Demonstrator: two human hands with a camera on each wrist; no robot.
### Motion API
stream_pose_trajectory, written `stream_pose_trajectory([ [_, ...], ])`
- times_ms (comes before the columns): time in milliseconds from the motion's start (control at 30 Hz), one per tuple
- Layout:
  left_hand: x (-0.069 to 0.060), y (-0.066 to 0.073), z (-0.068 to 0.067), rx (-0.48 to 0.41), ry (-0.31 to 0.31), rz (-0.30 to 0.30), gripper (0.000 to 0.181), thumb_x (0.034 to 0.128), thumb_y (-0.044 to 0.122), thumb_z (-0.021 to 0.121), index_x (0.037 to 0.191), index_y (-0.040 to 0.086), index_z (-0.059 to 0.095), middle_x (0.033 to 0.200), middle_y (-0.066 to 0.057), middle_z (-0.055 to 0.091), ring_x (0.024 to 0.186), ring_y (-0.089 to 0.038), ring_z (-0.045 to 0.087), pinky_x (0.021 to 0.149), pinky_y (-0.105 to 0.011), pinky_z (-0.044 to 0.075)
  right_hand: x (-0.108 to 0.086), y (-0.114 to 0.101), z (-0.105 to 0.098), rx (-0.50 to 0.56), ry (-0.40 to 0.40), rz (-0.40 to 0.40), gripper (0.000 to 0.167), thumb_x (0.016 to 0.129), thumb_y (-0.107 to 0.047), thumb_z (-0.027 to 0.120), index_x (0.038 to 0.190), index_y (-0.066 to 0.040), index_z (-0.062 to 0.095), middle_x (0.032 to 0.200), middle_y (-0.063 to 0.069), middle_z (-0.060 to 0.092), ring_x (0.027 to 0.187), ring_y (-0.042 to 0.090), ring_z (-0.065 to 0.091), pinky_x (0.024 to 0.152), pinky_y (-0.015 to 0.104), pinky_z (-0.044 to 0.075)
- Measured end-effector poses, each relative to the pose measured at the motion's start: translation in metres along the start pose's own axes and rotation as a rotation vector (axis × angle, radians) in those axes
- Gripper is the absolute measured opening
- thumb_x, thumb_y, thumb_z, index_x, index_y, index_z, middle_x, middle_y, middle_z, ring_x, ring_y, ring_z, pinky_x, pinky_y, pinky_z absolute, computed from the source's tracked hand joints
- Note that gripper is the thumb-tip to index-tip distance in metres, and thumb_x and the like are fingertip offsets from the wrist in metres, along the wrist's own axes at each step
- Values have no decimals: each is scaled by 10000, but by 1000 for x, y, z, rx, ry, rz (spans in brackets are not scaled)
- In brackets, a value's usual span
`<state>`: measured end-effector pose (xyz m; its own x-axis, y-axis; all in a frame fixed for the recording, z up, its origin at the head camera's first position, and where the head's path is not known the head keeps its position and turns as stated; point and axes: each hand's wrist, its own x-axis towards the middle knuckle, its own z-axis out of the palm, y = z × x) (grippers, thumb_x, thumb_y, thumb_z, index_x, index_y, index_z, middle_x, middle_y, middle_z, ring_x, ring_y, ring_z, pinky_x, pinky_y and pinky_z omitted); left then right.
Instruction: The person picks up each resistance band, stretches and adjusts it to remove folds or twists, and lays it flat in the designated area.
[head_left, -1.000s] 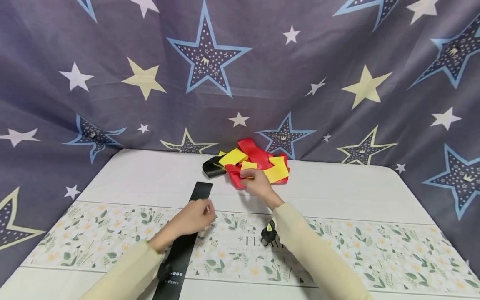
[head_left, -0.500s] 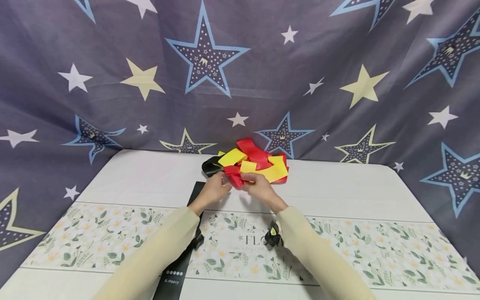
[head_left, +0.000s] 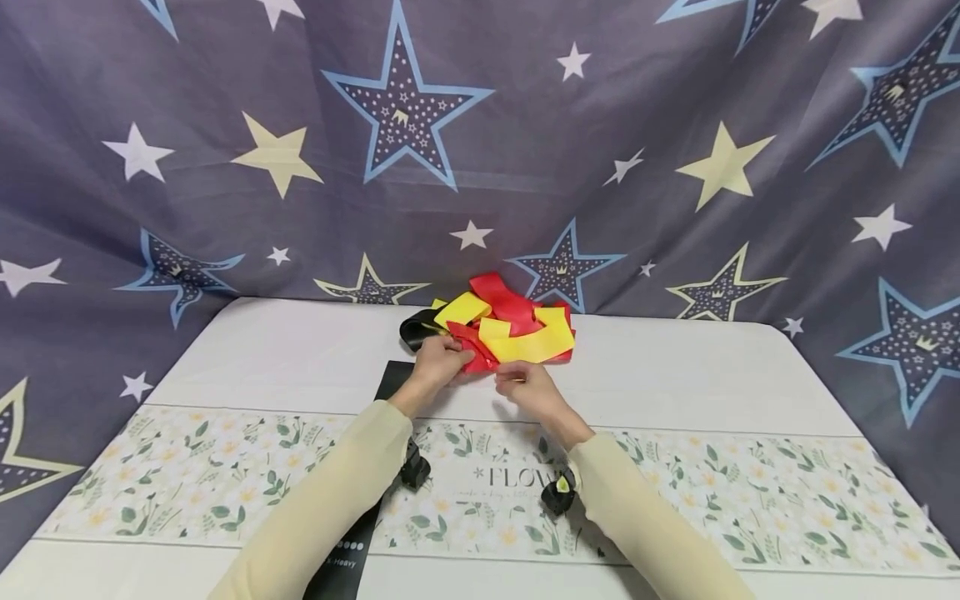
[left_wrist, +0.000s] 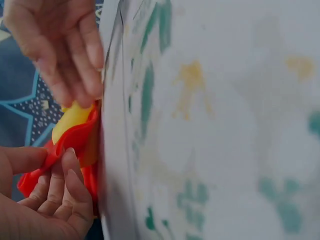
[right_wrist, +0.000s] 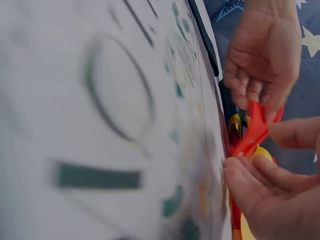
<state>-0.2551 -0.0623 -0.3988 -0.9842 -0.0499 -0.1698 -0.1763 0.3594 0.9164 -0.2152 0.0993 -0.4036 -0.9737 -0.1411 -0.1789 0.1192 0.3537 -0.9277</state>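
At the back of the table lies a heap of flat elastic exercise bands. My left hand (head_left: 437, 367) pinches a red band (head_left: 480, 356) at the heap's front edge. In the left wrist view, thumb and fingers hold a fold of that red band (left_wrist: 70, 142). Just right of it, my right hand (head_left: 536, 396) is close to the heap's front. In the right wrist view, the thumb and fingers of my right hand (right_wrist: 280, 185) are apart beside the red band (right_wrist: 256, 132). Yellow bands (head_left: 538, 345) lie over the red, and a looped black band (head_left: 415, 331) sits at left.
A long black band (head_left: 392, 379) marked "X-Heavy" lies flat under my left forearm. The white table (head_left: 675, 375) carries a flowered strip (head_left: 735, 492). A dark star-patterned cloth (head_left: 337, 217) hangs right behind the heap.
My left hand has moved forward from above the long black band to the heap and taken hold of the red band. My right hand has drawn slightly right and back from it.
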Motion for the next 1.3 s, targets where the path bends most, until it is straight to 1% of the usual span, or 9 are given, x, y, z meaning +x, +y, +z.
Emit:
stream_pose_trajectory([
  [167, -7, 13, 1, -127, -58, -17, 169, 892, 139, 624, 938, -22, 604, 659, -26, 626, 520, -82, 610, 552, -216, 519, -10, 3, 2, 188, -82, 82, 304, 929, -39, 521, 1214, 57, 561, 1166, 198, 629, 1019, 219, 641, 942, 364, 507],
  [267, -11, 24, 3, -190, -78, -8, 172, 910, 158, 602, 930, -13, 608, 569, 22, 611, 487, -64, 605, 532, -203, 473, -15, 4, 2, 345, -150, 71, 337, 944, -12, 495, 1257, 113, 495, 1247, 276, 574, 1089, 277, 634, 978, 391, 479],
  [400, -16, 40, 5, -256, -62, 30, 211, 916, 161, 610, 980, -38, 631, 623, 2, 642, 493, -55, 620, 540, -196, 450, -20, 0, 2, 531, -180, 45, 408, 956, 16, 432, 1344, 135, 392, 1366, 302, 474, 1213, 309, 561, 1014, 384, 437],
  [600, -24, 62, 5, -229, -57, 87, 241, 903, 172, 643, 1008, -45, 654, 778, -70, 678, 613, -145, 697, 582, -227, 503, -23, -8, -6, 716, -120, 29, 450, 974, -26, 421, 1411, 66, 364, 1431, 240, 437, 1246, 234, 539, 1000, 308, 444],
  [800, -28, 83, 7, -279, -65, 153, 235, 910, 152, 636, 1023, -54, 639, 914, -190, 714, 630, -115, 698, 540, -198, 468, -25, -16, -18, 769, -114, -22, 472, 981, -29, 395, 1443, 37, 330, 1488, 217, 366, 1220, 178, 560, 978, 246, 465],
  [900, -29, 96, 6, -294, -62, 177, 248, 925, 167, 622, 1049, -46, 640, 989, -212, 709, 634, -66, 676, 596, -206, 498, -25, -20, -22, 773, -110, -31, 483, 983, -34, 393, 1456, 26, 313, 1496, 203, 362, 1314, 242, 472, 1006, 255, 441],
  [1033, -29, 110, 5, -321, -50, 205, 264, 930, 177, 616, 1072, -44, 642, 1015, -221, 702, 618, -43, 649, 634, -212, 520, -24, -26, -28, 792, -89, -38, 493, 984, -52, 408, 1463, 14, 310, 1496, 190, 370, 1351, 277, 415, 988, 240, 451],
  [1200, -29, 121, 4, -335, -48, 222, 268, 932, 173, 612, 1083, -47, 636, 1047, -228, 691, 632, -43, 635, 605, -180, 507, -24, -30, -33, 818, -77, -48, 497, 987, -56, 411, 1466, 15, 302, 1496, 187, 371, 1332, 259, 445, 939, 214, 478],
  [1300, -29, 126, 4, -321, -44, 235, 280, 933, 182, 610, 1110, -33, 635, 1067, -211, 691, 721, -113, 667, 620, -168, 509, -24, -31, -35, 836, -68, -36, 495, 986, -64, 419, 1465, -1, 316, 1496, 173, 378, 1268, 201, 525, 953, 232, 463],
])
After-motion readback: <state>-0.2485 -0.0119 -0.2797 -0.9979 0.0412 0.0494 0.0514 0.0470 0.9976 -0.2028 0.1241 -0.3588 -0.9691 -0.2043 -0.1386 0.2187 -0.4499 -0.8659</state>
